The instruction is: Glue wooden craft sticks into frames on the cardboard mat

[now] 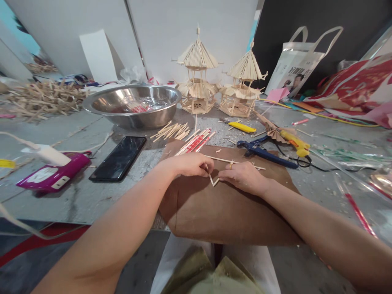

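Observation:
Over a brown sheet [220,216], my left hand [194,164] pinches a short pale wooden stick [211,178]. My right hand [241,175], with a ring on one finger, pinches a second short stick [216,182]. The two sticks meet at their near ends in a V shape; whether they are joined I cannot tell. Just beyond my fingers a longer thin stick [220,159] lies across the sheet, partly hidden by my right hand. A bundle of sticks with red-and-white wrappers [197,142] rests behind my left hand.
Two wooden-stick pagoda models [198,87] stand at the back beside a steel bowl [131,116]. Short sticks [173,131] lie in a pile. On the right are a yellow cutter [242,127], blue pliers-like tool [266,154] and yellow glue gun [295,143]. A phone [119,159] lies left.

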Motion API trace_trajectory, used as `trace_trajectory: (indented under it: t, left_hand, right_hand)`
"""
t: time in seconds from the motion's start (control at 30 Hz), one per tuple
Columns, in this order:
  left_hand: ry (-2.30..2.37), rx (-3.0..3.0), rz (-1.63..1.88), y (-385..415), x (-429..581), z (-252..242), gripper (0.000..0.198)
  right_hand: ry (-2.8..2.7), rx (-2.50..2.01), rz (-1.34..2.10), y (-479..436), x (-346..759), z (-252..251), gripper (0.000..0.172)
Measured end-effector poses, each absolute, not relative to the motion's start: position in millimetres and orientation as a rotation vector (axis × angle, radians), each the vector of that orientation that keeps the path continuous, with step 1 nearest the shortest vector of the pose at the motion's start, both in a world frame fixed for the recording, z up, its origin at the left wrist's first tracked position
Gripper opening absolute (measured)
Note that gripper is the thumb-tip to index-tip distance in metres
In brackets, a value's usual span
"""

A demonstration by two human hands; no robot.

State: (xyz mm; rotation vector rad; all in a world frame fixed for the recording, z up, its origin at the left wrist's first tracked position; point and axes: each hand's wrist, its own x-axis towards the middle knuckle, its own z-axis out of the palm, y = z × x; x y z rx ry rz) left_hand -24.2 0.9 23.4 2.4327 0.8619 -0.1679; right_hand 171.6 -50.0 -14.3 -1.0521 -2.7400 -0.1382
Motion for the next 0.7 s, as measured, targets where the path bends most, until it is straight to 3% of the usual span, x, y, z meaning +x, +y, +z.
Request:
trace_trajectory:
  t: [0.7]
  left_hand:
    - [0.845,2.423,-0.143,2.2,-25.2,20.5,0.011]
  right_hand:
    - [-2.738,-1.067,-0.147,-50.3,170.5,-14.8,0.025]
